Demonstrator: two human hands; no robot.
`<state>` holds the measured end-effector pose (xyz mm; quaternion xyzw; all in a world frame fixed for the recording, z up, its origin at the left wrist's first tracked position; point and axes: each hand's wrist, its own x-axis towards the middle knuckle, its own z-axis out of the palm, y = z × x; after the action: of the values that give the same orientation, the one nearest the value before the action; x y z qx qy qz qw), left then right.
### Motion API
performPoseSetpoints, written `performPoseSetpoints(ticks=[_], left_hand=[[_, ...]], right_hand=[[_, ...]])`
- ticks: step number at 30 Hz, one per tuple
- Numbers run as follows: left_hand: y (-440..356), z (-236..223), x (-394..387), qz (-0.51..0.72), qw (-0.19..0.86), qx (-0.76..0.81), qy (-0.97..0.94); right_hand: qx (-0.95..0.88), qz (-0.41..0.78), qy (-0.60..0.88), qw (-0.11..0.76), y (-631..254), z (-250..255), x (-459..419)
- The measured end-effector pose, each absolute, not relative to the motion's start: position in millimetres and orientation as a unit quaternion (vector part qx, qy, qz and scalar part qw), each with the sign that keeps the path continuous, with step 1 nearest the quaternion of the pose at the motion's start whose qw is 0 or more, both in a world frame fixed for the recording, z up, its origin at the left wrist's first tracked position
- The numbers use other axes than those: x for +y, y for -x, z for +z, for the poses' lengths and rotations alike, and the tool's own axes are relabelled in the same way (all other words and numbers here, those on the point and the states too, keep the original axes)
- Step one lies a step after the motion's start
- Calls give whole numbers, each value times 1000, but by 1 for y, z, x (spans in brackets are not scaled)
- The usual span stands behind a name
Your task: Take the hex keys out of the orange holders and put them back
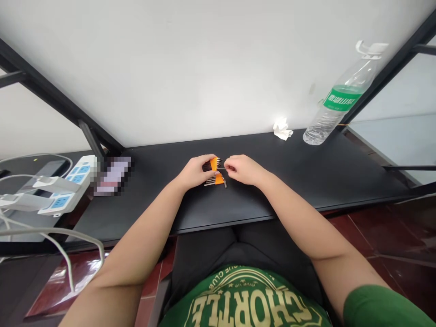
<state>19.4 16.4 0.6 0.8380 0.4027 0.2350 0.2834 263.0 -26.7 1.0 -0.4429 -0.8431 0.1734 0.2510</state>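
Note:
My left hand [196, 171] grips an orange hex key holder [220, 179] over the middle of the black table [252, 204]. Several metal hex keys stick out of both sides of the holder, their bent ends toward the right. Close by on the right, my right hand [240, 169] has its fingers pinched around the end of one thin hex key [221, 169]. That key reaches across the gap toward the holder; whether its other end sits in a slot is hidden by my left thumb.
A large clear bottle [343, 98] with a green label stands at the back right, beside a crumpled white tissue [282, 129]. On the left lie a pixelated phone-like object [114, 176] and a white power strip [76, 181] with plugs and cables [64, 254]. Black frame bars [64, 95] rise at both sides.

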Motion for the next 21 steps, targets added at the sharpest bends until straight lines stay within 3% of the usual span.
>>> performPoseSetpoints(ticks=[21], left_hand=[[-20, 1, 16, 225, 285, 406, -839]], right_hand=[[-848, 174, 439, 243, -263, 2, -27]])
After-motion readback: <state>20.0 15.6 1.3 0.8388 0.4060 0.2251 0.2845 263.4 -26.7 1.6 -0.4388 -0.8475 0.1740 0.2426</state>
